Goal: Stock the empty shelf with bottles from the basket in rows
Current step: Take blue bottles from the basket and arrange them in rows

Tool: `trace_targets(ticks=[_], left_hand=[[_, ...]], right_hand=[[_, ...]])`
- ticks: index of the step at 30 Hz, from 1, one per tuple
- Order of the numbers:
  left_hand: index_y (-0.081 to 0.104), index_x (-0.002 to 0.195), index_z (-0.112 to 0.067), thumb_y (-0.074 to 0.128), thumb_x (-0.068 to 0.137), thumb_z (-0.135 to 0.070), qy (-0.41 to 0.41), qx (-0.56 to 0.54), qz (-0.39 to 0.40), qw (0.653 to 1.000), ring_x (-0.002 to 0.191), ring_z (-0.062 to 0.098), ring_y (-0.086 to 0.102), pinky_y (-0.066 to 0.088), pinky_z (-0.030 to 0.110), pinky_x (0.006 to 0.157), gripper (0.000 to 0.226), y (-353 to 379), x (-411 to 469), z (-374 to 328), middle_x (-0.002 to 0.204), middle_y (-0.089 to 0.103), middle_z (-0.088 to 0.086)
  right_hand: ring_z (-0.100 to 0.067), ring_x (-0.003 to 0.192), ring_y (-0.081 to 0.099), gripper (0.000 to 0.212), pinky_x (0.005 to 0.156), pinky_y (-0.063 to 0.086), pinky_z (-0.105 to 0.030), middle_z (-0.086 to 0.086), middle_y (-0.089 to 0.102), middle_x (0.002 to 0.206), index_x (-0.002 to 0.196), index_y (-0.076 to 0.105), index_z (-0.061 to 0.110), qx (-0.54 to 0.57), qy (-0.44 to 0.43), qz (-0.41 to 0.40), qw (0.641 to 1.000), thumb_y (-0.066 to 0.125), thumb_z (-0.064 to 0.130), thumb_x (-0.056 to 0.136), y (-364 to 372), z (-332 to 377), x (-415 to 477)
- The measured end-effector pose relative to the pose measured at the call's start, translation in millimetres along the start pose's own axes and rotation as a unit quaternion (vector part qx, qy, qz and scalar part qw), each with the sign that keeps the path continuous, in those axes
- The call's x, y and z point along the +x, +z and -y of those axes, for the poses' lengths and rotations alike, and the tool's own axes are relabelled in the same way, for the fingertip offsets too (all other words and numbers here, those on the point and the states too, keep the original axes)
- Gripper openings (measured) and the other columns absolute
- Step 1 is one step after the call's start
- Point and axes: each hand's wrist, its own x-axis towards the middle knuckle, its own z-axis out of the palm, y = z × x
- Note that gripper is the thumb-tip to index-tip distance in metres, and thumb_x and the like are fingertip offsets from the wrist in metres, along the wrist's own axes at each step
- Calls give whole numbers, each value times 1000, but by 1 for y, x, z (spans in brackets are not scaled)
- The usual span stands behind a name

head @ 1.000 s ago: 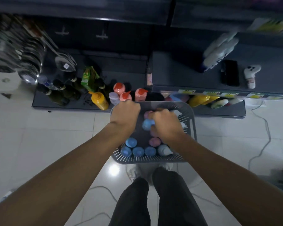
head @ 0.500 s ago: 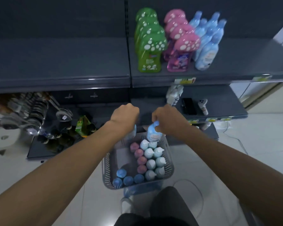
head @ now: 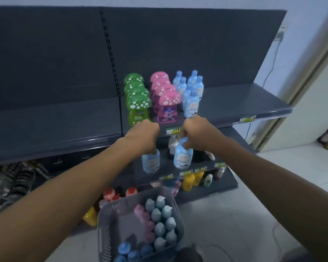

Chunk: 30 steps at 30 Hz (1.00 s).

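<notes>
Closed on necks: left hand round the left blue bottle, right hand round the right blue bottle. Hung upright by the tops, above the basket, just short of the shelf, likely bound for its blue row.

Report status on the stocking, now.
Left hand grips blue bottle, right hand grips second bottle. Both above the basket, short of the shelf. Nothing seen blocking.

Bottle rows on shelf; basket below on floor, bottles inside.
</notes>
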Motion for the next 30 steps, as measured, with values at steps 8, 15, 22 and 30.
trace_targets(ticks=[8,15,22,30], left_hand=[[75,81,-12,86,64,-27,13,-28,-26,999,72,23,67,61,36,60,25,-30,53,-49,76,68,4],[76,84,-14,81,67,-27,21,-56,-46,997,76,21,65,60,41,65,21,-46,108,-100,80,70,3],[80,93,-17,84,72,-25,6,-82,-84,993,78,15,67,61,36,69,23,-61,160,-135,83,72,-3],[75,82,-20,82,72,-27,-30,-94,-133,986,76,19,66,59,38,68,14,-65,213,-150,81,71,-1]], right_hand=[[-20,79,65,13,70,59,-38,1,71,80,81,74,17,-4,3,7,1000,75,19,68,-47,-79,25],[-16,74,65,9,67,57,-35,7,67,75,78,73,19,22,-20,-18,999,74,17,69,-69,-150,53],[-19,71,65,10,64,58,-36,3,68,75,76,74,19,22,-40,-37,998,74,13,69,-79,-207,94],[-21,73,66,8,66,60,-41,4,67,79,77,74,19,15,-63,-38,997,74,19,69,-83,-249,150]])
